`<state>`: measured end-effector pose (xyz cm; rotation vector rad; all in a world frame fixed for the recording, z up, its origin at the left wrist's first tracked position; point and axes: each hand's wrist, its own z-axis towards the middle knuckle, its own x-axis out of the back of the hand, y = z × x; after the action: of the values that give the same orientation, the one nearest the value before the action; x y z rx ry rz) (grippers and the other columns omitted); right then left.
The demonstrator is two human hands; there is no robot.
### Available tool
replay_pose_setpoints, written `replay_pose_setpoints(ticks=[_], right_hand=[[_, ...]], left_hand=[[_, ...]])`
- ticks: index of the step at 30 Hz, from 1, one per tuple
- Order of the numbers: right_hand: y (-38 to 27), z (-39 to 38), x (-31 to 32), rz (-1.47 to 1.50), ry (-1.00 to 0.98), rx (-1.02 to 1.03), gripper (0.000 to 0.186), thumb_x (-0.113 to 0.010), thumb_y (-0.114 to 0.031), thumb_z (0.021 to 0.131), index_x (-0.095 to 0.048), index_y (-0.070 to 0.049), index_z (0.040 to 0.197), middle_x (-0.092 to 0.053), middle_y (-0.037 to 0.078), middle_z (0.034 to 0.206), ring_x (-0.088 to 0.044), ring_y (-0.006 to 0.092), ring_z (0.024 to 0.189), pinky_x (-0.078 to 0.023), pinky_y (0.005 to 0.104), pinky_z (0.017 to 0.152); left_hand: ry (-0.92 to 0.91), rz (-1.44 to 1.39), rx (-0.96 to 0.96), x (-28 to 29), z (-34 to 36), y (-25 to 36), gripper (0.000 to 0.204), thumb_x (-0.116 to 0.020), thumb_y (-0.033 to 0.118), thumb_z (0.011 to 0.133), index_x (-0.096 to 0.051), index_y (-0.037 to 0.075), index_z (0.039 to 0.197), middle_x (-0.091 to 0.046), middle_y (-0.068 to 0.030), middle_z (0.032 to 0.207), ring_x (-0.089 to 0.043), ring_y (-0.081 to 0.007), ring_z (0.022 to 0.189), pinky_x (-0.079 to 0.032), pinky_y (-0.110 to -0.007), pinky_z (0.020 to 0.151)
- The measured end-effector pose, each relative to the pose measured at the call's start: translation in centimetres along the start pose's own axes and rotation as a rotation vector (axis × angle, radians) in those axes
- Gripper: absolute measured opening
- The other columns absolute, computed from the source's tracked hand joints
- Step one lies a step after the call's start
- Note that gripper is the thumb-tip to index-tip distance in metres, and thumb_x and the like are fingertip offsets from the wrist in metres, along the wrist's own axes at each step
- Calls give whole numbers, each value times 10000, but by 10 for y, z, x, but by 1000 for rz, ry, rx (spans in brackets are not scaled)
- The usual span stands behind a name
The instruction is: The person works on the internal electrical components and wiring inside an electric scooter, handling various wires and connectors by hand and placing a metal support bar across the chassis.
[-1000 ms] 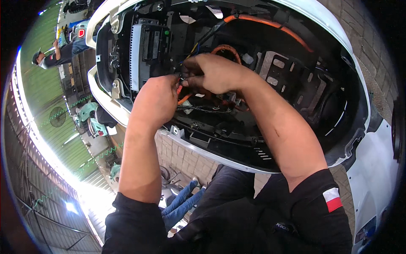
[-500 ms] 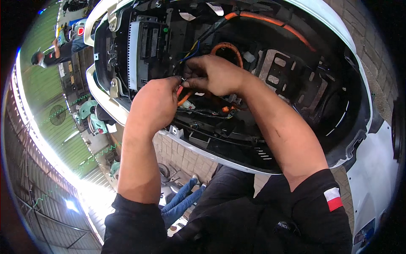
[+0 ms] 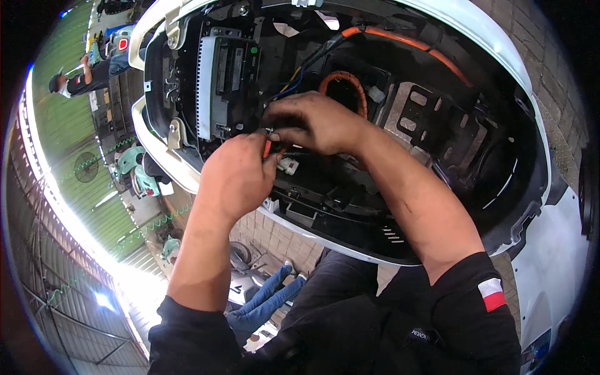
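My left hand [image 3: 237,178] and my right hand [image 3: 331,123] meet inside the open black-lined body [image 3: 362,219] of a white vehicle. Between my left thumb and fingers shows a short piece of red-orange cable [image 3: 267,149]. The fingertips of my right hand are pinched together against its end, by a small metallic bit too small to name. Just below them lies a white plastic connector [image 3: 287,165]. Yellow and blue wires [image 3: 291,84] run out above my right hand. A looped orange corrugated cable [image 3: 361,94] is behind my right wrist, partly hidden by it.
A finned box-shaped unit [image 3: 212,87] is fixed at the left of the cavity. A slotted metal plate [image 3: 409,115] lies to the right. Along the far wall runs an orange cable [image 3: 431,50]. Another person [image 3: 94,78] stands far left; someone's jeans [image 3: 269,300] show below.
Both hands have shifted slightly down and to the right in the picture, as has the vehicle body. Less of the orange cable shows beneath my fingers now. My grip stays closed.
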<state>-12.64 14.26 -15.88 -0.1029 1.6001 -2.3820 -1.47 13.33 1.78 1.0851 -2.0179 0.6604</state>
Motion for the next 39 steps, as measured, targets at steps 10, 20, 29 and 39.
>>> replay_pose_setpoints(ticks=[10, 20, 29, 39], right_hand=[[-6, 1, -5, -100, 5, 71, 274, -680, -223, 850, -650, -57, 1066, -662, 195, 1019, -622, 403, 1009, -493, 486, 860], [1, 15, -33, -82, 77, -229, 254, -674, -226, 894, -659, -33, 1058, -678, 202, 972, -641, 395, 940, -512, 452, 826], [21, 14, -53, 16, 209, -206, 286, -654, -288, 920, -653, -38, 1059, -702, 186, 961, -667, 386, 929, -512, 457, 828], [21, 17, -65, 46, 390, -202, 283, -673, -260, 904, -632, 0, 1008, -691, 207, 873, -679, 381, 865, -525, 453, 762]], left_hand=[[239, -163, -10, -10, -24, -7, 209, -658, 137, 872, -664, -39, 985, -677, -227, 908, -658, -404, 863, -511, -436, 773], [787, 159, 58, 4, -23, -50, 391, -861, 260, 690, -603, 32, 874, -583, -169, 1008, -559, -360, 1005, -437, -463, 867], [639, 197, 123, -10, -24, -60, 383, -868, 343, 688, -711, 6, 776, -563, -247, 1242, -552, -396, 1159, -425, -449, 1001], [89, -95, 420, 11, -2, -55, 419, -827, 358, 739, -753, -23, 896, -619, -200, 1150, -607, -353, 1043, -459, -407, 912]])
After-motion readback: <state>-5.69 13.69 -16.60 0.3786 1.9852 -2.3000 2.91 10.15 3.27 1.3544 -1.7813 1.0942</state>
